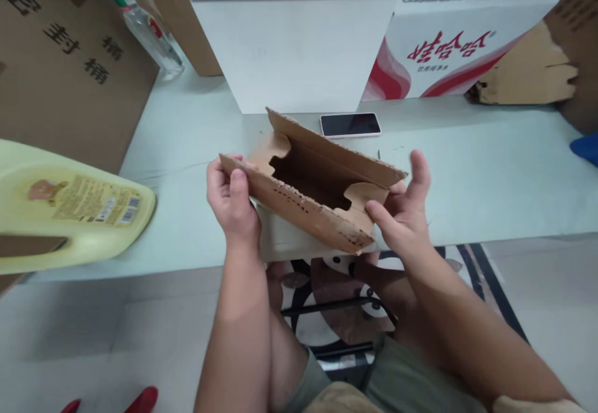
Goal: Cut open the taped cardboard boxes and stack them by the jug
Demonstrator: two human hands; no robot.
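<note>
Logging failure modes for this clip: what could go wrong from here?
1. Tearing: the cardboard box has ragged edges around its opening, and the left hand grips close to one, so it might rip further.
2. Slipping: the right hand has its thumb at an end flap, which might fold inward and loosen the hold.
3. Knocking: the phone lies on the table just beyond the box; a wide swing could push it.

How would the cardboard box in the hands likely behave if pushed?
The box is probably light for its size, given its thin cardboard. With its top open, it would likely flex inward. Its end flaps look unfastened, so might swing.
</note>
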